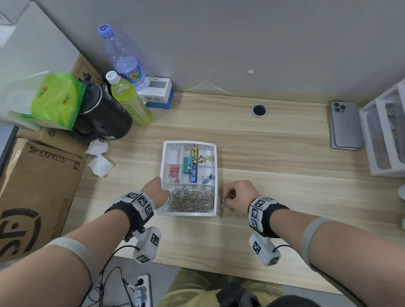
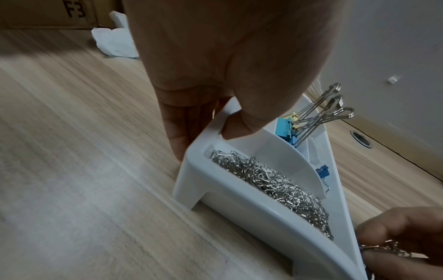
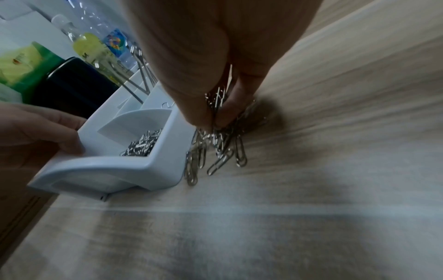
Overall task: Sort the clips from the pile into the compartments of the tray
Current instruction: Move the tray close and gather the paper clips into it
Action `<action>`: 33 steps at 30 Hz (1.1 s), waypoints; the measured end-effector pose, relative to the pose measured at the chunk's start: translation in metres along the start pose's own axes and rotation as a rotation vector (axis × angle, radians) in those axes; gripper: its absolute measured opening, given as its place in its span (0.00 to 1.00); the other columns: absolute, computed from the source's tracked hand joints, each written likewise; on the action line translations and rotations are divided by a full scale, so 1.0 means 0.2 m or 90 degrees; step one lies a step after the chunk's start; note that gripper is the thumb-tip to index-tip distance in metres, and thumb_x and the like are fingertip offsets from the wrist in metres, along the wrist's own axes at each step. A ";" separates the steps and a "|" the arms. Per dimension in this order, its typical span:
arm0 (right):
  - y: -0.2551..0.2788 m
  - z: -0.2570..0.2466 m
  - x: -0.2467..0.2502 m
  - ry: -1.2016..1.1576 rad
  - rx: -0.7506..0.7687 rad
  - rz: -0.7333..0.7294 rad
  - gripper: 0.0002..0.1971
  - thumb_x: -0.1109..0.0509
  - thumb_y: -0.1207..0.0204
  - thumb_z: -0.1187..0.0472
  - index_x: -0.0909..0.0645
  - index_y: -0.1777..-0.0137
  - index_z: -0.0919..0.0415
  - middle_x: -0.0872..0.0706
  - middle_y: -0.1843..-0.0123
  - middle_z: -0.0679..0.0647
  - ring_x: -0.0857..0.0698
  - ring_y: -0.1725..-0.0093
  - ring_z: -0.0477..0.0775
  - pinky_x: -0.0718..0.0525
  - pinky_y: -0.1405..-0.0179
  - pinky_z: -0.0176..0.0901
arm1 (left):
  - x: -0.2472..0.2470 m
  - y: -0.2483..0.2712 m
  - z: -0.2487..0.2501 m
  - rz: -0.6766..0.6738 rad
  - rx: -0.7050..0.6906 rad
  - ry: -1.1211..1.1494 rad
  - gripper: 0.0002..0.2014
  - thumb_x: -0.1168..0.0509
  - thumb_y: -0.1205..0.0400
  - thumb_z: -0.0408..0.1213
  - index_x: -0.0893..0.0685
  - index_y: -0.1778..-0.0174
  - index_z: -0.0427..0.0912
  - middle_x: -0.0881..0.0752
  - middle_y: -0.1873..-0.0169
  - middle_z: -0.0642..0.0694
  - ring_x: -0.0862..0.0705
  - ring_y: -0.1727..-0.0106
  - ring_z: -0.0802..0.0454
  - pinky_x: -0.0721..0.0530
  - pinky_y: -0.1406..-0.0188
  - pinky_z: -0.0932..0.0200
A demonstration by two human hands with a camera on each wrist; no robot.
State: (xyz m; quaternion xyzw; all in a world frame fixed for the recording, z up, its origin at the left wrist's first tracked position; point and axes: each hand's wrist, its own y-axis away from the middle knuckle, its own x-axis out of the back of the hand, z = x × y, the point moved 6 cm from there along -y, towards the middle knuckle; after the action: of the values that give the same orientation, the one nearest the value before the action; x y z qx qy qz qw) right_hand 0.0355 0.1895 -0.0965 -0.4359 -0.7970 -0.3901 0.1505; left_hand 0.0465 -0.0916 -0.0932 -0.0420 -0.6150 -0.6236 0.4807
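A white compartment tray (image 1: 212,146) sits mid-table; its near compartment is full of silver paper clips (image 1: 190,199). Red binder clips (image 1: 174,173) fill a left cell, large blue and yellow binder clips (image 1: 192,164) the middle, small yellow ones (image 1: 208,158) and small blue ones (image 1: 206,179) the right cells. My left hand (image 1: 155,189) grips the tray's left rim (image 2: 215,123), thumb inside. Just right of the tray, my right hand (image 1: 238,193) pinches a bunch of paper clips (image 3: 217,106) from the small pile (image 1: 226,208) on the table.
Bottles (image 1: 130,100), a black mug (image 1: 102,115), a green bag (image 1: 54,97) and crumpled tissues (image 1: 99,156) crowd the back left beside a cardboard box (image 1: 30,193). A phone (image 1: 346,125) and clear drawers (image 1: 390,127) stand at right. A cable hole (image 1: 259,110) lies behind the tray.
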 end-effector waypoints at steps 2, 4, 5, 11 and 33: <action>0.00 0.00 0.02 -0.031 -0.010 0.001 0.09 0.27 0.34 0.71 0.10 0.64 0.57 0.09 0.60 0.49 0.12 0.58 0.49 0.15 0.55 0.34 | 0.00 0.00 0.00 -0.004 0.008 -0.002 0.16 0.38 0.23 0.37 0.24 0.40 0.40 0.14 0.51 0.39 0.14 0.53 0.42 0.13 0.59 0.50; -0.01 0.00 0.04 -0.055 -0.015 -0.004 0.08 0.26 0.34 0.71 0.10 0.64 0.58 0.09 0.60 0.49 0.11 0.58 0.48 0.15 0.56 0.33 | 0.00 0.01 0.01 -0.009 0.010 0.001 0.16 0.39 0.23 0.36 0.24 0.39 0.40 0.15 0.52 0.39 0.13 0.55 0.41 0.12 0.63 0.51; -0.02 -0.01 0.05 -0.066 -0.015 -0.009 0.08 0.25 0.34 0.70 0.10 0.65 0.57 0.09 0.60 0.49 0.11 0.58 0.48 0.16 0.57 0.33 | 0.01 0.02 0.01 -0.010 0.012 0.001 0.17 0.39 0.23 0.36 0.25 0.38 0.40 0.15 0.52 0.39 0.13 0.54 0.41 0.10 0.62 0.50; -0.04 -0.21 0.03 -0.098 0.032 -0.020 0.03 0.20 0.32 0.65 0.10 0.61 0.56 0.11 0.57 0.46 0.13 0.57 0.44 0.16 0.55 0.34 | 0.00 0.03 0.03 -0.006 0.024 -0.010 0.15 0.40 0.19 0.33 0.26 0.36 0.38 0.17 0.49 0.39 0.15 0.51 0.40 0.19 0.67 0.56; -0.01 0.08 0.02 0.207 0.100 -0.097 0.51 0.14 0.46 0.53 0.32 0.22 0.55 0.33 0.29 0.51 0.32 0.31 0.54 0.27 0.27 0.45 | 0.00 0.00 -0.02 0.025 0.033 -0.037 0.15 0.40 0.20 0.32 0.25 0.37 0.36 0.18 0.49 0.39 0.17 0.52 0.42 0.22 0.67 0.56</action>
State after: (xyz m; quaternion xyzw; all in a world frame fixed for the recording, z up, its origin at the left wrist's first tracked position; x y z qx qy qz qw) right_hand 0.0340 0.2037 -0.1056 -0.2925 -0.8208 -0.4024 0.2808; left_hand 0.0494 -0.0955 -0.0935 -0.0600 -0.6438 -0.5965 0.4755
